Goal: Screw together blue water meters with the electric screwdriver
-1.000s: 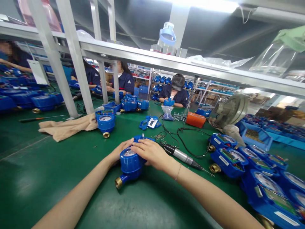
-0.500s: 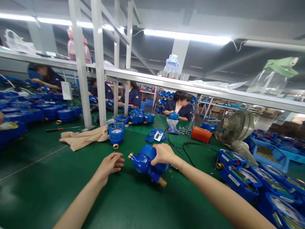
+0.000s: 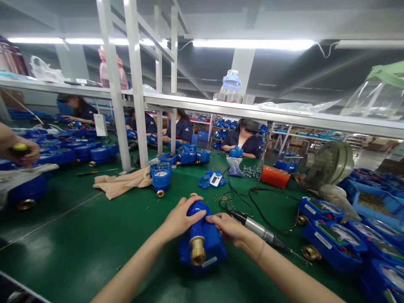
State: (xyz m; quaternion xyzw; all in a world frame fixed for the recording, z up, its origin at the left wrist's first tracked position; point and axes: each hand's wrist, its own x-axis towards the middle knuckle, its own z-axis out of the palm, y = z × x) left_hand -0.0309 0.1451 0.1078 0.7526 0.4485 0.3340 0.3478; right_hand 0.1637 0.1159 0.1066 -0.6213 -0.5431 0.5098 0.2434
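A blue water meter (image 3: 213, 246) with brass threaded ends rests on the green table in front of me, its dial out of sight. One brass end points toward me. My left hand (image 3: 178, 219) is closed over the meter's pipe, thumb across the top. At the meter's right side, my right hand (image 3: 229, 228) has its thumb and fingers closed against the blue body; some fingertips are hidden. Just beyond that hand lies an electric screwdriver (image 3: 260, 229) with a black cable. Small screws (image 3: 225, 200) are scattered behind the meter.
More open meters (image 3: 333, 242) crowd the right, near a blue bin (image 3: 356, 195) and a fan (image 3: 331, 164). A meter (image 3: 160, 180) stands beside a beige cloth (image 3: 123, 183). A co-worker's hand (image 3: 27, 149) is at far left. Shelf posts (image 3: 139, 105) rise ahead.
The meter has turned so one brass end faces me and sits nearer. My left hand, apart from it before, now grips its pipe. My right hand has shifted to its side, uncovering the screwdriver.
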